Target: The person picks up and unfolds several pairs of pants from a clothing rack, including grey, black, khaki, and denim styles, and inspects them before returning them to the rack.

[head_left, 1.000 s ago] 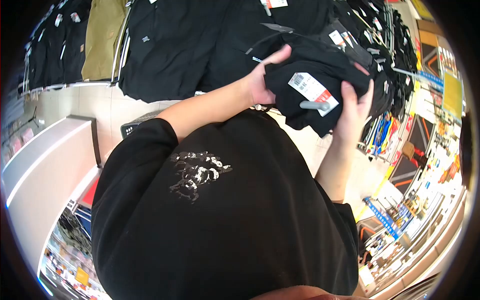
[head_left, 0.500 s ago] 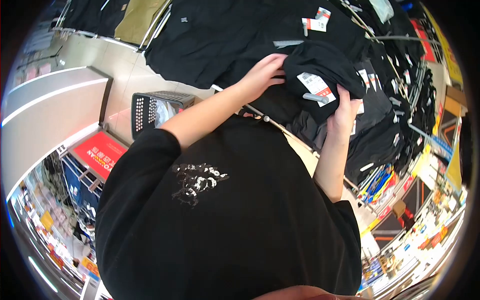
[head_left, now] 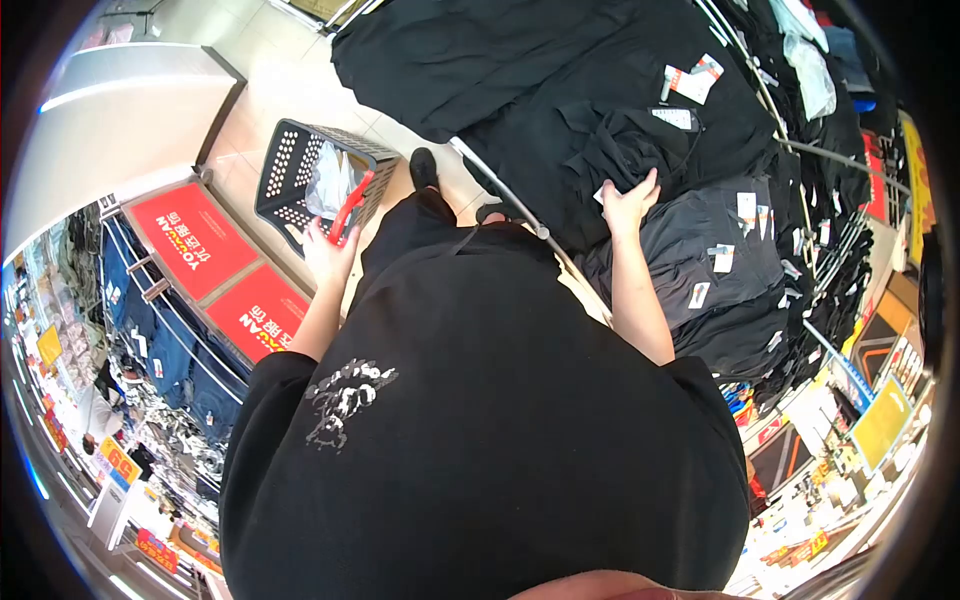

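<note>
The red handle of a dark plastic basket lies between the thumb and fingers of my left hand. Inside the basket is a whitish, crumpled plastic-like item. My right hand rests at the near edge of a pile of black garments, its fingers apart and a small white tag beside them. A bunched black garment with a white label lies just beyond this hand. Dark grey garments with tags are to its right.
A metal rail borders the garment display on its near side. My shoe stands on the tiled floor between basket and rail. Red signs top a rack of jeans at the left, below a white counter.
My left hand has left the black garment and moved down-left to the basket handle. My right hand has let go of the bunched garment, which now lies on the pile. The view has shifted.
</note>
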{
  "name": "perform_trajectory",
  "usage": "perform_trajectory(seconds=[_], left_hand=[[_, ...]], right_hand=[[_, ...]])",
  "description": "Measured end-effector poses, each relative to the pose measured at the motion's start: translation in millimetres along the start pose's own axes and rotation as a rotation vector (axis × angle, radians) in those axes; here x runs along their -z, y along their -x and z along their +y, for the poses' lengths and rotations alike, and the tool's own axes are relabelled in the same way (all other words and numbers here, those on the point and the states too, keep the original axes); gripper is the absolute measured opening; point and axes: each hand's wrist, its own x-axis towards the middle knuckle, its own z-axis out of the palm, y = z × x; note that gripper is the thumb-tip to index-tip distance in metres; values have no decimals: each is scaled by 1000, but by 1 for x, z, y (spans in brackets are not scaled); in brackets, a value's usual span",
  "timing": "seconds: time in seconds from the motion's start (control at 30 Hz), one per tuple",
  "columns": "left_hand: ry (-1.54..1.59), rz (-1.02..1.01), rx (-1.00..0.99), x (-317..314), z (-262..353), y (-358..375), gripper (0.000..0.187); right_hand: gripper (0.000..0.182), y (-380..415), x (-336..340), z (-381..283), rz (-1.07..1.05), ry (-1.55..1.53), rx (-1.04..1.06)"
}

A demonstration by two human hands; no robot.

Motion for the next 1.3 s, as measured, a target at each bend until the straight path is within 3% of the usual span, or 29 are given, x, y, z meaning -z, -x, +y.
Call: perform_trajectory(seconds=[0.1,0.13,0.17,0.23,0.27,0.3,0.4,0.5,0.63,0.73,0.83,0.97,1.07,1.17,1.3], left_hand=[[168,-402,305,-8,-33,14,64],[24,-389,236,-11,-37,9,48],[0,-411,194,-17,-46,5,45],[-44,-456,101,-34,-69,-3,42],[-41,-352,2,-41,-80,-4,38],[-16,-369,0,-41,-87,-3,38],[33,-408,-26,-33,-108,-28,38],[40,-424,-54,-32,-140,-62,37],[94,-452,-90,-18,-165,-123,41],[90,-397,-103,-15,-166,-170,43],[72,-384,-123,-22,-173,-210,46],[52,-393,-129,-13,-185,-255,47],[5,-406,-115,-14,-195,-276,46],[-48,-404,-121,-19,-209,-293,45],[-62,-487,-97,-22,-217,-312,41]], right_hand=[[114,23,4,-20,71,29,-29],[113,29,2,-22,110,48,12],[112,35,2,-23,117,52,13],[108,50,2,-35,190,38,76],[103,57,1,-42,227,-12,106],[99,61,-4,-41,297,121,162],[92,80,-24,-44,415,58,200],[89,96,-49,-68,397,-67,201],[83,103,-70,-133,349,163,256],[79,95,-90,-176,292,-75,218],[72,82,-94,-201,248,-117,172],[64,41,-91,-211,240,-232,77],[56,-13,-88,-213,255,-514,-79],[47,-95,-80,-204,281,-567,-80],[49,-211,-69,-220,318,-453,-1]])
